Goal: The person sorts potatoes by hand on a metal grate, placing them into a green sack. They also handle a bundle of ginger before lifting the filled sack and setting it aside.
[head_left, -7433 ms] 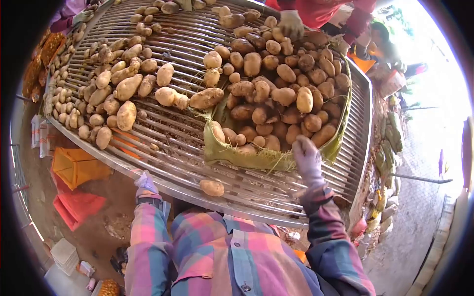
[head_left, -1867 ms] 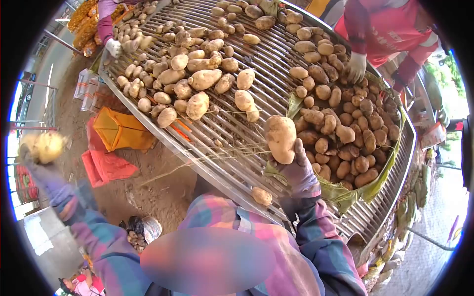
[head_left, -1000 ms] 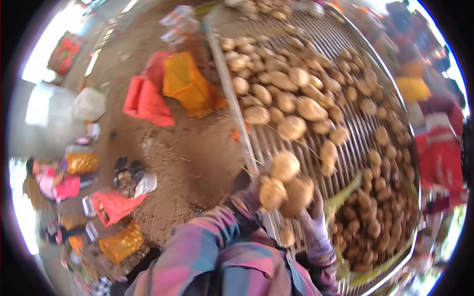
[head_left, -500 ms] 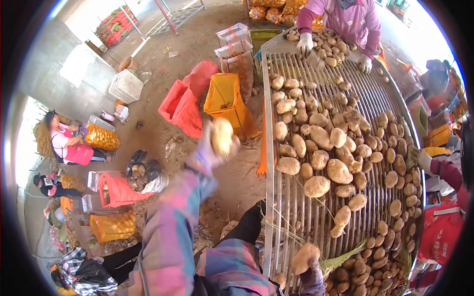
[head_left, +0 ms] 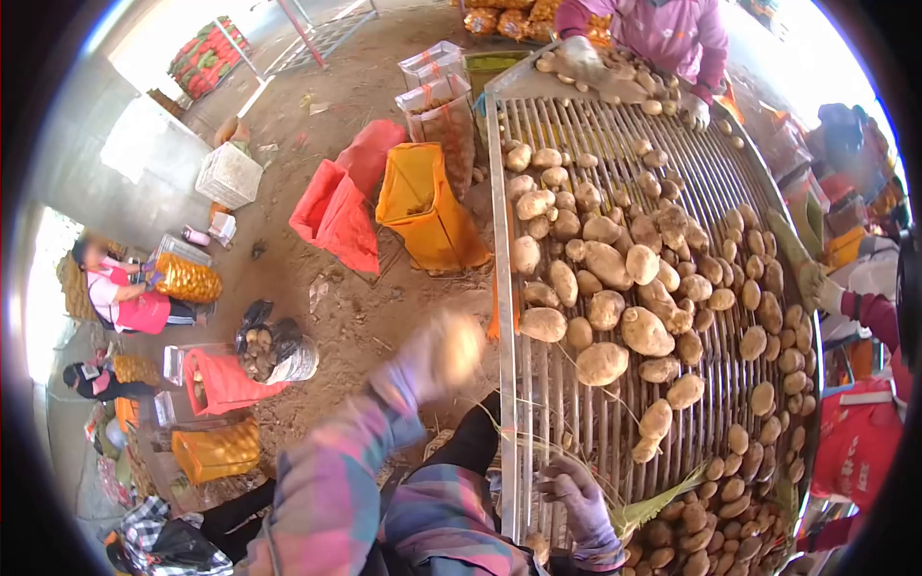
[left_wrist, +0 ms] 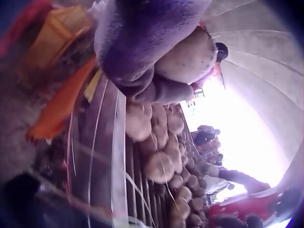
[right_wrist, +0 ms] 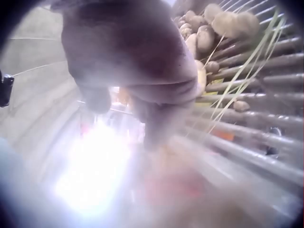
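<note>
In the head view my gloved left hand (head_left: pixel 413 370) is out beyond the metal-edged slatted table, blurred, gripping a potato (head_left: pixel 459 344). The left wrist view shows that potato (left_wrist: pixel 187 57) against the palm, with fingers of the purple glove (left_wrist: pixel 137 42) curled round it. Over the near part of the slatted table (head_left: pixel 567 413), my gloved right hand (head_left: pixel 581 504) is loosely bent and holds nothing. Its fingers (right_wrist: pixel 166 114) hang slack in the right wrist view. A heap of potatoes (head_left: pixel 643 331) lies on the slats, and more potatoes (head_left: pixel 711 528) fill the area right of this hand.
A yellow-orange bag (head_left: pixel 432 216) and a red bag (head_left: pixel 336 221) stand open on the dirt floor left of the table. A black-lined bucket (head_left: pixel 293 360) is farther left. Across the table, other people's gloved hands (head_left: pixel 821 288) work at its edges. Dry stalks (head_left: pixel 663 504) lie on the slats.
Half a second ago my right hand held a potato; now its fingers are free of it. My left hand has moved slightly down and right, still gripping its potato, after reaching out over the floor.
</note>
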